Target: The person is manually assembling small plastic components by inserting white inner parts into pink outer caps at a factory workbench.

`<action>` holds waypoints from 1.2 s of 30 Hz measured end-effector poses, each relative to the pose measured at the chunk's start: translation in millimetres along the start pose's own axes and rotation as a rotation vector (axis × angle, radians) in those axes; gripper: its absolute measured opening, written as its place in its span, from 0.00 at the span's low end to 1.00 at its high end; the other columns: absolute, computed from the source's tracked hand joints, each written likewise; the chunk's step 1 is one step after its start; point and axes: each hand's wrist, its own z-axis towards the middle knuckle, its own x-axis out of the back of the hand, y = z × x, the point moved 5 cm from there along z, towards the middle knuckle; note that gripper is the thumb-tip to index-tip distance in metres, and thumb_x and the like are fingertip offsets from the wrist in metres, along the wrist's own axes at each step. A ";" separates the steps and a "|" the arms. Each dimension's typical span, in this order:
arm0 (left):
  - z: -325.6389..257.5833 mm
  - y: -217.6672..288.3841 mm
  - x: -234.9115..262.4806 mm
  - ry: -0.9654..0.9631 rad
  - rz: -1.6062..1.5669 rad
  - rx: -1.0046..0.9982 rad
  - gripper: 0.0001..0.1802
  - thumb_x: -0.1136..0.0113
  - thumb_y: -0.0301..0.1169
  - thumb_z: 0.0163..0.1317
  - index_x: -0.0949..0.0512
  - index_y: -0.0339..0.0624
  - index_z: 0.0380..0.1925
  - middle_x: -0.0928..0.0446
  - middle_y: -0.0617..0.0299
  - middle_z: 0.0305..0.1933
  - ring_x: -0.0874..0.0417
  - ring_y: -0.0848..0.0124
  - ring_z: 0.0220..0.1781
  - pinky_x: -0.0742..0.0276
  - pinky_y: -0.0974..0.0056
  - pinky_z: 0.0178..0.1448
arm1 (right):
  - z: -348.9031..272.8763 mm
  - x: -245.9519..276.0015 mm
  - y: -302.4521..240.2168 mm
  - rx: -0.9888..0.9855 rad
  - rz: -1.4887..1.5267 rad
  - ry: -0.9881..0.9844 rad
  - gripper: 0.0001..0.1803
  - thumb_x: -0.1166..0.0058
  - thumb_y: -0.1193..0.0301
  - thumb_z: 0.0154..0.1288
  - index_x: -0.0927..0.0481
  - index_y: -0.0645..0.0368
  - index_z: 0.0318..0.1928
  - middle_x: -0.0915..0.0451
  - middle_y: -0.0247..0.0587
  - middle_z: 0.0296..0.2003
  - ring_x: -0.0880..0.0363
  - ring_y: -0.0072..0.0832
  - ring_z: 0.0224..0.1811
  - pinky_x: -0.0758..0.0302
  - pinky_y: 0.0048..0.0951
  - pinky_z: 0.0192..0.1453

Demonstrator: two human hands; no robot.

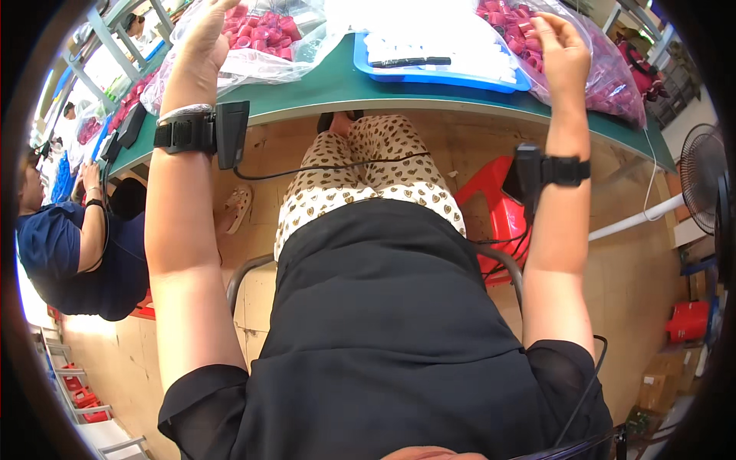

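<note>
Nearest, two black wrist straps, one on the left forearm (184, 134) and one on the right (566, 170), each hold a boxy module, presumably strapped on to leave the fingers unhindered. Past them, along the top of the frame, runs one green worktop (330, 88). One blue tray (445, 80) sits at upper centre, its rim likely containing the loose white pieces (491, 61), too crowded to count; one black pen (412, 62) lies across them. Two clear bags flank it, the left bag (261, 70) and right bag (606, 73), probably opened for easy reach; both hold pink-red ring-like pieces (264, 34), again too many to count. The left hand (208, 42) is cropped at the top edge, its grip unreadable; the right hand (563, 50) has bent fingers beside the right bag's pieces, and whether its grip has one I cannot tell.
</note>
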 end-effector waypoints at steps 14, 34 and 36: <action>-38.6 -108.5 -141.6 -0.477 0.766 0.137 0.14 0.44 0.31 0.63 0.22 0.34 0.45 0.20 0.53 0.43 0.19 0.67 0.44 0.24 0.65 0.49 | 86.1 25.5 132.2 -0.055 -1.164 -0.342 0.27 0.47 0.53 0.61 0.25 0.57 0.56 0.22 0.49 0.51 0.24 0.43 0.55 0.31 0.39 0.60; -25.0 -148.1 -131.0 -0.111 0.042 0.617 0.22 0.43 0.40 0.64 0.25 0.38 0.53 0.21 0.53 0.48 0.21 0.60 0.45 0.23 0.59 0.49 | 70.4 2.9 20.5 -0.035 0.028 0.000 0.10 0.43 0.79 0.57 0.21 0.63 0.40 0.22 0.32 0.27 0.24 0.19 0.24 0.27 0.22 0.22; -37.6 -127.6 -143.5 -0.125 -0.145 0.669 0.24 0.40 0.41 0.63 0.28 0.42 0.56 0.22 0.52 0.50 0.22 0.60 0.50 0.26 0.61 0.54 | 59.7 -3.3 1.4 -0.039 0.174 -0.177 0.11 0.43 0.78 0.56 0.20 0.61 0.41 0.21 0.30 0.29 0.27 0.16 0.25 0.30 0.18 0.24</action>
